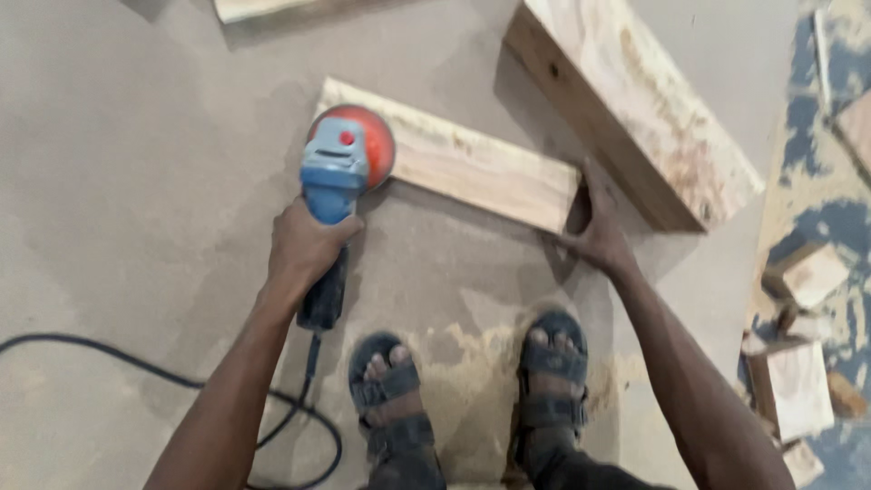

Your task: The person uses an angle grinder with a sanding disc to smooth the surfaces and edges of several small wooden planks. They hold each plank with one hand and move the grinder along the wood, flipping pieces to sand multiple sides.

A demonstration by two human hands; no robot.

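Left hand [304, 247] wrapped tight around the body of a blue angle grinder [331, 195], fingers clenched on the housing, thumb side toward the head. Grinder's orange-red sanding disc [374, 145] sits ahead of that grip, pressed on the left end of a short wooden plank [463, 163] lying flat on the grey board floor [136, 181]. Red button on top of the grinder head, just ahead of the knuckles. Black handle end sticks out behind the grip toward the person, and a black power cable [136, 367] runs from it, looping left and back under the left forearm. Right hand [594, 227] at the opposite end of the plank, fingers spread and pressed against the plank's right end; a bracing hold more than a closed grasp, palm side hidden so cannot tell how far it wraps. Just beyond the right hand, touching or nearly touching the plank's far right corner, a bigger thick timber beam [635, 100] lies diagonally, crowding the space past the fingers. Below both grips, two feet in dark sandals [390, 386], with a patch of pale sawdust [472, 349] between and around them. Off to the right of the right arm, several small wood offcuts [798, 386] on blue-and-cream patterned flooring, well apart from the plank. Another wood piece [249, 9] at the top edge, far from both hands. Image slightly motion-blurred.
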